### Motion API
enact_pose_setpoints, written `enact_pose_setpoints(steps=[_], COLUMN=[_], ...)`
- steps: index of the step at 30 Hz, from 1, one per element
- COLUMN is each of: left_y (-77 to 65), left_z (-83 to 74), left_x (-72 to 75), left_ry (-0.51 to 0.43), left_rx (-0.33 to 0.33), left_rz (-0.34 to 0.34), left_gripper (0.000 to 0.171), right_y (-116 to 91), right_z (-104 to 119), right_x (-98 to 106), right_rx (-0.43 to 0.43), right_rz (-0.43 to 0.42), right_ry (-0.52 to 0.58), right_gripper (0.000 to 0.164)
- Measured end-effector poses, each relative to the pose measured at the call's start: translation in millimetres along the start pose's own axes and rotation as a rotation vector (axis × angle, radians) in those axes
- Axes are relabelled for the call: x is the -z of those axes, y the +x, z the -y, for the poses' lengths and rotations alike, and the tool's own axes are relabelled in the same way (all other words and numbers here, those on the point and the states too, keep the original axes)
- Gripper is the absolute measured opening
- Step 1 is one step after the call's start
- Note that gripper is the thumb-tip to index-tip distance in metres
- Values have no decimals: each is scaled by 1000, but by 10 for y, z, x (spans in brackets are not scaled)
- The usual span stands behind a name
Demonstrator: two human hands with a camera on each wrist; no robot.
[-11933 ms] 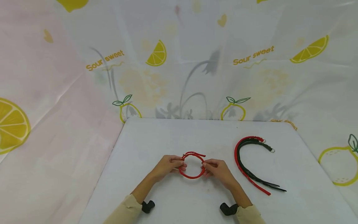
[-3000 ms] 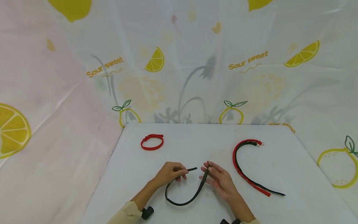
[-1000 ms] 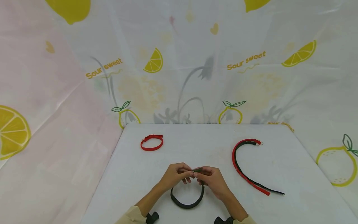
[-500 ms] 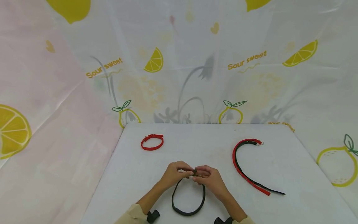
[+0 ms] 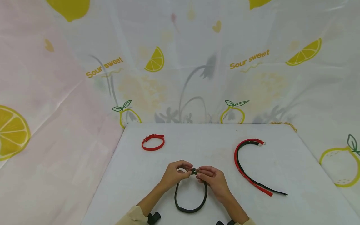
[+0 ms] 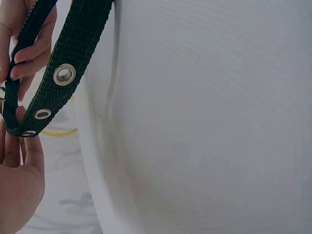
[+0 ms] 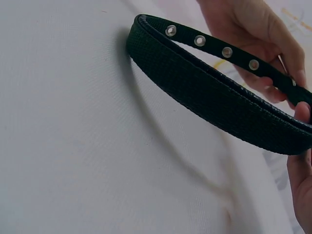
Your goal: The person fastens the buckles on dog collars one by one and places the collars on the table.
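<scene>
A dark green collar point(image 5: 190, 211) hangs in a loop below both hands, over the white table. Thumb and fingers of my left hand point(image 5: 176, 175) pinch it near its joined ends, where a bit of strap sticks up. On the other side, my right hand point(image 5: 214, 179) pinches the buckle end, with a metal ring showing by the fingertips. Metal eyelets run along the strap of the collar point(image 7: 214, 105) in the right wrist view. The left wrist view shows the eyeleted collar strap point(image 6: 73, 51) bent back near the fingers. How far the strap passes through the buckle is hidden.
A red collar point(image 5: 153, 149) lies closed in a ring at the table's back left. On the right, another red collar point(image 5: 239, 165) and a dark green collar point(image 5: 270, 189) lie unfastened, curved side by side. A printed cloth point(image 5: 180, 47) hangs behind the white table point(image 5: 126, 168).
Earlier a red collar was in the hands; it now lies back left. One green collar has left the right-hand group, and its ends have been brought together. Lately the fingers shift slightly at the buckle.
</scene>
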State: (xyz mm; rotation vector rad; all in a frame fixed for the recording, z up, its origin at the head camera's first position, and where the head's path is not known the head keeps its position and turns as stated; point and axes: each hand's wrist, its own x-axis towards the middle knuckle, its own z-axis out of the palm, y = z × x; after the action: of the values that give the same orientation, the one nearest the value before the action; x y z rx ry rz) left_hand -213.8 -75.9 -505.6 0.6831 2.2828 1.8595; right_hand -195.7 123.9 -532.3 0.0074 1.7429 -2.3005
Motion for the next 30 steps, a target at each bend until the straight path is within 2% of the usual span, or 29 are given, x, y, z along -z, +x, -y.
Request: enact_pose_setpoints(steps=[3,7,11,17,22,24,30], left_y=[4,4,1,18,29,31,48], left_z=[-20,-52,-63,123,251,272,254], left_x=[-9,-19,-35,-91,-118,-117,-121], left_ry=[22,45,98,187,172,150,156], left_rx=[-25,-25,-22,-60,-44,-40,-85], left_rz=[7,10,-18,-70,-62,-54,-11], left_gripper=[19,19,21,25,26,24,20], right_y=[-3,-34,-79,-77,-13,10,34], right_z=[-6,48,124,129,43,8,-44], right_x=[-13,-38,-70,-60,-4,17,50], right_rx=[0,-2,9,60,65,46,0], right_rz=[-37,-51,-51,-52,-35,-20,12], right_ry=[-10,-13,-45,-169,-239,-231,-187], right_gripper=[49,44,40,38,39,40,36])
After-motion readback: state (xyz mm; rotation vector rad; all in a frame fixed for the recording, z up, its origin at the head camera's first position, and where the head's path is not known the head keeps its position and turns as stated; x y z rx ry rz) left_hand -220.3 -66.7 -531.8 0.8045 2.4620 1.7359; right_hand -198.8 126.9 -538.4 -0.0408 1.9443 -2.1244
